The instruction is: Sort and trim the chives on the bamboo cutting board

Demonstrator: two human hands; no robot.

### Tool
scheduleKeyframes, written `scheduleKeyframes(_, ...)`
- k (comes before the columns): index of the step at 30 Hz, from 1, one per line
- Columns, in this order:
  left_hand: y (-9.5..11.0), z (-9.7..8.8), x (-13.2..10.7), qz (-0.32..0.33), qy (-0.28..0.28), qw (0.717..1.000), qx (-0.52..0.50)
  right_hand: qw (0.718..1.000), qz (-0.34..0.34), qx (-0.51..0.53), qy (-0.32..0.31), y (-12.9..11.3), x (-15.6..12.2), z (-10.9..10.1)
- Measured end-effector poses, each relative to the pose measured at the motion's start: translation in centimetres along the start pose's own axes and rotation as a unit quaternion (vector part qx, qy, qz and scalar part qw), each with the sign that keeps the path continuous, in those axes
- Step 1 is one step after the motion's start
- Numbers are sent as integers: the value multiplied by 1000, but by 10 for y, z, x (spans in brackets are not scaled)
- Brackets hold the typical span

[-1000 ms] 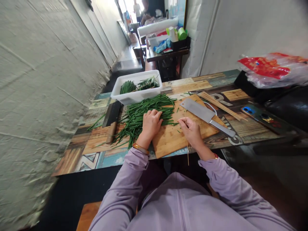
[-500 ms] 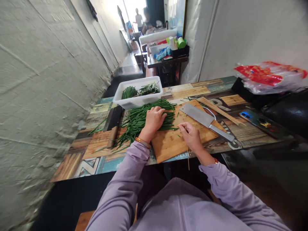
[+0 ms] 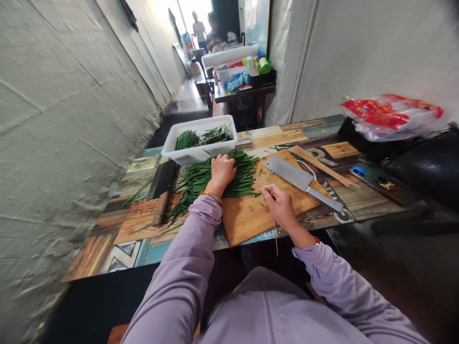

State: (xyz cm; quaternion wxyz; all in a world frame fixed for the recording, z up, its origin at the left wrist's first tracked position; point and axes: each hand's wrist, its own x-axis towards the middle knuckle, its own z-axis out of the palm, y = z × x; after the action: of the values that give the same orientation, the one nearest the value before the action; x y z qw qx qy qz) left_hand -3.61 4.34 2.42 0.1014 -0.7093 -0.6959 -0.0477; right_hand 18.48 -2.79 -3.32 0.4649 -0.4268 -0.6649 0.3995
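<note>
A pile of green chives (image 3: pixel 201 179) lies across the left part of a wooden cutting board (image 3: pixel 251 212). My left hand (image 3: pixel 221 173) rests on the pile with fingers curled down into the chives. My right hand (image 3: pixel 278 203) is over the board's middle, pinched on a thin bamboo skewer (image 3: pixel 275 234) that points back toward me. A cleaver (image 3: pixel 299 177) lies flat on the board's right side, untouched.
A white tub (image 3: pixel 199 143) with more chives stands behind the board. A bundle of skewers (image 3: pixel 319 165), a phone (image 3: pixel 376 179) and a red-and-clear plastic bag (image 3: pixel 390 117) sit to the right. A wall runs along the left. People stand far down the corridor.
My left hand has slid further away along the chive pile and its fingers have curled in. My right hand still pinches the skewer and has shifted slightly with the view.
</note>
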Motion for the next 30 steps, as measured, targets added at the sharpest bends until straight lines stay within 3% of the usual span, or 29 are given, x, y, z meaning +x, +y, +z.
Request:
scheduleKeyframes(5,1,-4,0,32,-8,999,-4,1000,-6,-7,4,-2,1,0)
scheduleKeyframes(10,-4,-5,-3,17,-10,1000,-15,1000,-6,6,8,-1,1,1)
scheduleKeyframes(17,-14,-43,-11,7,66,998,21,1000,-8,-2,11,-2,-1,-2)
scheduleKeyframes(20,-10,-50,-29,4,74,997,24,1000,-3,7,19,-4,-2,-3)
scheduleKeyframes(25,-7,-33,-79,33,-24,999,-7,1000,-7,4,29,-6,-2,-5)
scheduleKeyframes(30,-8,-24,-113,45,-42,996,-59,999,-2,-1,38,-9,-2,-8)
